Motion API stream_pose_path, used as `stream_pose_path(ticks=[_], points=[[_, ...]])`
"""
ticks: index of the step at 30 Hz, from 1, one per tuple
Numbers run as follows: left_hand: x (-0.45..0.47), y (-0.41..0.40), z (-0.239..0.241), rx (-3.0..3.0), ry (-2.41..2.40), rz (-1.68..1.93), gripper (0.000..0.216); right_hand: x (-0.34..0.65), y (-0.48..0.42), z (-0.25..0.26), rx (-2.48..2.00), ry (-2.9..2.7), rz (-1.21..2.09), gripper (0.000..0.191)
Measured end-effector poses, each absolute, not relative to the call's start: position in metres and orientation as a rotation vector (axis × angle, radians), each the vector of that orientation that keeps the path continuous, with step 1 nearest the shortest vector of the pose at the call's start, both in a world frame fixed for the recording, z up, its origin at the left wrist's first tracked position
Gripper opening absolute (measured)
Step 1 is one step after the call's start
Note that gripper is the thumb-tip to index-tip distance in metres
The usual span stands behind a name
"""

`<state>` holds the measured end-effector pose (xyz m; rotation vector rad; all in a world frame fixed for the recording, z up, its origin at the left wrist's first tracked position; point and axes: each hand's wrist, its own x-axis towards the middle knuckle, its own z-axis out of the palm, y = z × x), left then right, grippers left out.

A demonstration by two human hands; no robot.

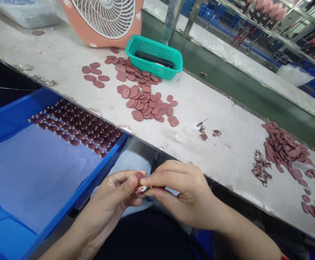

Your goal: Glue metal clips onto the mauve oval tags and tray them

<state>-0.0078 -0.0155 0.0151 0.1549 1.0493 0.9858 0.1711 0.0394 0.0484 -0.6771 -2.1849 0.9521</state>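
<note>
**Item: maroon disc, two-hand pinch**

Maroon disc (139, 177) with patterned piece (141, 190) against it, held just off the desk's (228, 169) near edge. Left hand (103, 206) and right hand (184, 195) both clenched on it. Loose discs (143, 103) lie mid-desk.

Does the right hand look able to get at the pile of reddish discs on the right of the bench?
Probably yes. The right hand is pinching a small disc, but only the bench top and a low heap of patterned pieces lie before the pile.
</note>
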Motion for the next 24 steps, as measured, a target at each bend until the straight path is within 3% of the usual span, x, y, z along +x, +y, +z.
stream_pose_path(ticks=[17, 24], points=[[-0.0097, -0.0157, 0.0164, 0.162, 1.018, 0.979, 0.040, 0.1700, 0.0460, 0.0503, -0.649, -2.190, 1.017, 0.013], [-0.0171, -0.0130, 0.0076, 0.190, 0.852, 0.966, 0.033, 0.1722, 0.0460, 0.0521, -0.676, -2.126, 1.050, 0.043]])
